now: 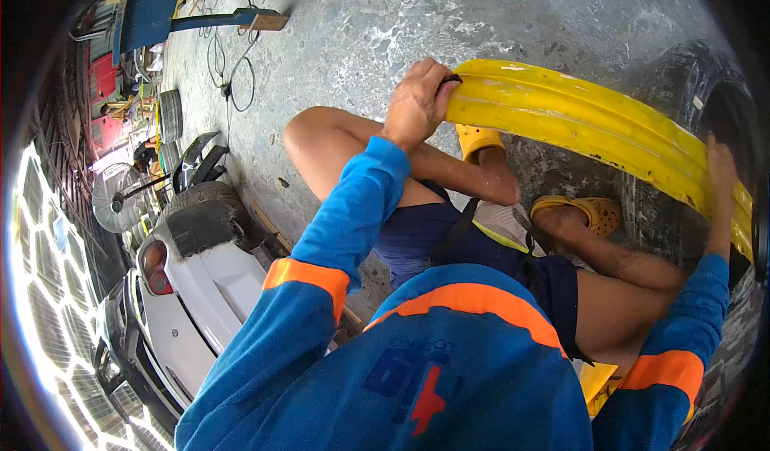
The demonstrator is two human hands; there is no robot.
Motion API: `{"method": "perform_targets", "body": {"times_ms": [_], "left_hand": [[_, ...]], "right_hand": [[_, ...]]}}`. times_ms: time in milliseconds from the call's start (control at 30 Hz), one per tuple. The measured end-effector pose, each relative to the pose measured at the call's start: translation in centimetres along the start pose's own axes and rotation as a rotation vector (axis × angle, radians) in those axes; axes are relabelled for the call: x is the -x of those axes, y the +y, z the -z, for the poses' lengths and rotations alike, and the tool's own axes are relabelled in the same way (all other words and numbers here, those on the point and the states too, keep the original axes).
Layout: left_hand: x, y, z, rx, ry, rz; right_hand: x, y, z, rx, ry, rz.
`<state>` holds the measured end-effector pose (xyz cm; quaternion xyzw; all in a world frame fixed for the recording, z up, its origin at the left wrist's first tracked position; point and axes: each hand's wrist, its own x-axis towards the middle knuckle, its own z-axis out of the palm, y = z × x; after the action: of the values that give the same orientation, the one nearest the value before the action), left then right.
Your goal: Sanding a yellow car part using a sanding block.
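We are holding a long, curved, ribbed yellow panel (577, 118) above the floor, in front of our bent legs, and it is sloping down toward the right as it arches across. Our left hand (419, 102) is closing around its left end with the fingers curling, and a small black item (450, 80) is showing between thumb and panel, too covered for us to identify. Our right hand (720, 168) is touching the panel near its right end, one finger pointing up past the upper edge; we cannot tell how tightly the others are curling. A black tyre (646, 210) is standing just behind that right half. Below the panel we are wearing yellow clogs (601, 214) on the grey concrete floor (345, 42), and blue sleeves (353, 202) with orange bands are covering our arms. Well apart on the left, a white car bumper (220, 290) is lying beside a red tail light (156, 266), and a round fan (116, 198) is standing beyond them. Farther up, a black cable (243, 82) is looping over the floor near a blue metal frame (148, 10).
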<state>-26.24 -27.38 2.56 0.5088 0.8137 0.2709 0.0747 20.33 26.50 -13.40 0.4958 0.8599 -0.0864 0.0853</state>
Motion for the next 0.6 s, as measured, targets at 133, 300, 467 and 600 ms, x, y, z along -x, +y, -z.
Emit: {"method": "perform_targets", "body": {"times_ms": [133,300,467,600], "left_hand": [[-1.0,-0.6,0.0,-0.075,-0.060,-0.130],[-1.4,-1.4,0.3,-0.169,-0.174,-0.069],[-2.0,-0.5,0.8,-0.125,-0.237,-0.319],[-1.6,1.0,3.1,-0.248,-0.293,0.004]], "right_hand": [[0.9,0.2,-0.3,-0.077,0.123,0.159],[1.2,-0.5,0.3,-0.082,0.087,0.075],[1.2,-0.7,0.6,-0.108,0.161,0.240],[1.1,-0.5,0.0,-0.145,0.098,0.118]]}}
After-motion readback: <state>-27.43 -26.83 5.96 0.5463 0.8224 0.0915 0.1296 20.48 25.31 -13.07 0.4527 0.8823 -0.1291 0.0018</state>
